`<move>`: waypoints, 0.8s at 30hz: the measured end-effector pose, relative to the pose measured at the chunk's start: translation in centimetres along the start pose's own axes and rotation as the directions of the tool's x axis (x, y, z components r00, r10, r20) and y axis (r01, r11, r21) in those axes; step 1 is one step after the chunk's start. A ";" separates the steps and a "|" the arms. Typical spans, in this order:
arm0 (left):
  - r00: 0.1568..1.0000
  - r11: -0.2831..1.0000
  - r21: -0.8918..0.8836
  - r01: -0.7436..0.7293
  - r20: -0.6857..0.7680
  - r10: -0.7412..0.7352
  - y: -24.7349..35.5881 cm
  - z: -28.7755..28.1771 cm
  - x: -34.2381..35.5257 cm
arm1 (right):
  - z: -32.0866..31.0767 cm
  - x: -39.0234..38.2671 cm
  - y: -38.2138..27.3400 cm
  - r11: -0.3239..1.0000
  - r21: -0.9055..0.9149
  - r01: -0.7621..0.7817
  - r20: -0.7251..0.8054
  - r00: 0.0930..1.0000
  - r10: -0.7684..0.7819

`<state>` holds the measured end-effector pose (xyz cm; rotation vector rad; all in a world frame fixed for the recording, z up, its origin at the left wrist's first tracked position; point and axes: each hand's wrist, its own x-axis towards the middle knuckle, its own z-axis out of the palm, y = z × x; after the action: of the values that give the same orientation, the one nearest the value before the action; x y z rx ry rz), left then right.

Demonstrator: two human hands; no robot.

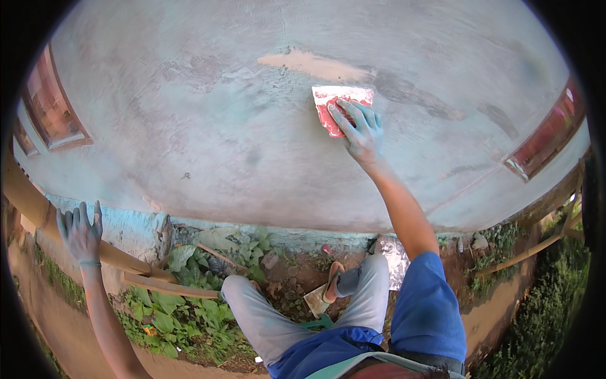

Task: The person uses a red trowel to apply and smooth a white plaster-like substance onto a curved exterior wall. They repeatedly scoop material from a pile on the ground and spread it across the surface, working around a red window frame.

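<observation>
My right hand (360, 129), dusted grey-blue, is closed on a red putty spreader (327, 101) smeared with white paste. The spreader lies against the grey-blue plastered wall (240, 132). Just above it, a pale beige patch (309, 64) stretches sideways across the wall, with darker streaks to its right. Far off to the left, my left hand (81, 232) has its fingers spread over a thick bamboo pole (117, 254); whether its palm presses on the pole cannot be made out. A thin band circles that wrist.
Framed windows stand at the left (55, 104) and right (549, 136). Leafy plants (167, 312) and loose stones lie along the wall's foot. A sandalled foot (332, 281) is below me beside a light slab (317, 300). Another bamboo pole (521, 256) slants at the right.
</observation>
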<state>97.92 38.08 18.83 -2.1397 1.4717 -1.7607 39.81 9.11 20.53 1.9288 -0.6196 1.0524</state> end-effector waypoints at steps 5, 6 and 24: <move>1.000 1.000 0.005 0.002 0.006 -0.002 -0.1 0.1 -0.1 | 2.1 5.2 -2.2 0.999 0.000 -0.032 -0.110 0.993 0.032; 1.000 1.000 0.001 0.000 0.004 0.000 -0.2 0.1 -0.1 | 2.7 6.2 -2.5 0.999 0.000 -0.034 -0.124 0.992 0.034; 0.999 0.999 -0.046 -0.001 -0.035 0.000 -0.2 0.2 -0.2 | 2.7 4.3 -3.7 0.992 0.024 -0.127 -0.078 0.989 0.128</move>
<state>98.20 38.20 18.68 -2.1404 1.5353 -1.7901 45.95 8.66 21.78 1.8739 -0.6978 1.2125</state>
